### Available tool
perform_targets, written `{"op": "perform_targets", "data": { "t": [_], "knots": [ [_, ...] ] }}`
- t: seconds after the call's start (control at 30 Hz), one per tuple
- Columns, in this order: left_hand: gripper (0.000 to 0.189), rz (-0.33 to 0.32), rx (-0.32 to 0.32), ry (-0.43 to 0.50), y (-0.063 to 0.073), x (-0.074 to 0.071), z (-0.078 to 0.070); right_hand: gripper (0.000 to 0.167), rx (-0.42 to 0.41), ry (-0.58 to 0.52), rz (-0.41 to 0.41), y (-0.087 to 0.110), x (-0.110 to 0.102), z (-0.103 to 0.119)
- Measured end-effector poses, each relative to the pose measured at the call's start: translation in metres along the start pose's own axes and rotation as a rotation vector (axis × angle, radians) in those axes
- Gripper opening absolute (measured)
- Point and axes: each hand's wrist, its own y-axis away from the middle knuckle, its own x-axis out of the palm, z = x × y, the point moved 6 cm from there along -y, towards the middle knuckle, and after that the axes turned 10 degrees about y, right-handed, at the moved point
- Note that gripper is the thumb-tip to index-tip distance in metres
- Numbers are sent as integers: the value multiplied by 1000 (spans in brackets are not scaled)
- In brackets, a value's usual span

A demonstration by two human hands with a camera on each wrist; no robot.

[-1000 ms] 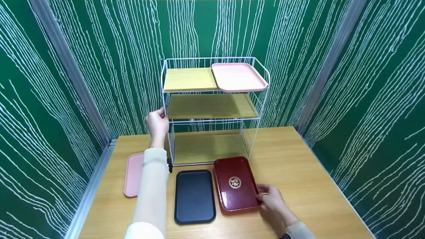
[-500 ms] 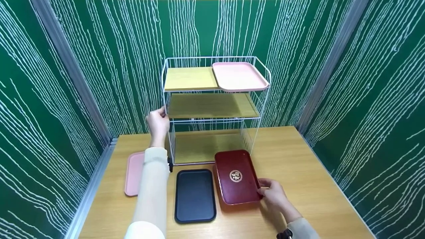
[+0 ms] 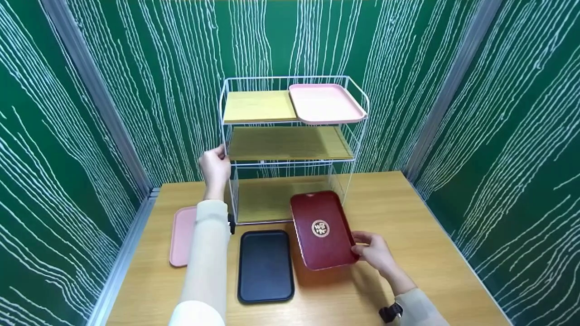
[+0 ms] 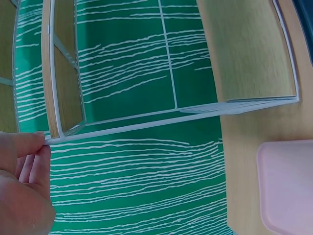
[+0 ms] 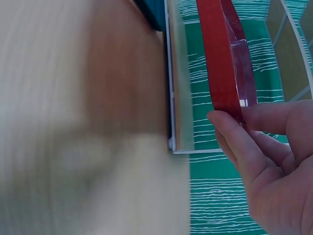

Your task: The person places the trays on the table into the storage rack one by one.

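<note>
My right hand (image 3: 375, 252) pinches the right edge of a dark red tray (image 3: 312, 246) that bears a round gold emblem. In the right wrist view the tray (image 5: 220, 58) shows edge-on, thumb on one face and fingers on the other, with a gap between it and the table. Its far end overlaps the front of the bottom shelf in the head view. At the left, my left hand (image 3: 215, 168) grips a front upright of the white wire rack (image 3: 292, 162) at middle-shelf height. The left wrist view shows thumb and fingers (image 4: 36, 164) pinching that wire.
A pink tray (image 3: 326, 103) lies on the right half of the top shelf. Below the rack, a black tray (image 3: 266, 267) rests on the wooden table (image 3: 385, 213). Another pink tray (image 3: 182, 235) lies at the left, partly behind the left sleeve. Green walls enclose the table.
My right hand has raised the dark red tray off the table and moved it forward toward the bottom shelf. The left hand stays on the rack's upright.
</note>
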Motion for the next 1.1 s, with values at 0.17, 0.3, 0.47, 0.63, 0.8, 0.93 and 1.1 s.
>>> {"op": "perform_targets", "data": {
  "t": [0.17, 0.3, 0.47, 0.63, 0.8, 0.93, 1.1],
  "knots": [
    [38, 3, 5, -1, 0, 1, 1, 47, -15, -11, 0, -3, -5, 11],
    [38, 3, 6, 1, -1, 1, 2, 47, -18, -3, -2, -4, -8, 21],
    [39, 10, -10, 2, 0, 1, 3, 47, -29, 4, 9, -7, -9, 31],
    [40, 15, -19, 9, 0, 1, 4, 45, -51, -4, 19, -9, -9, 43],
    [39, 14, -20, 16, -1, 1, 4, 44, -79, -23, 45, -12, -8, 57],
    [37, 6, -22, 15, -1, 1, 4, 45, -103, -38, 66, -13, -9, 70],
    [35, 6, -21, 12, -2, 0, 2, 46, -118, -44, 69, -15, -14, 89]
  ]
}}
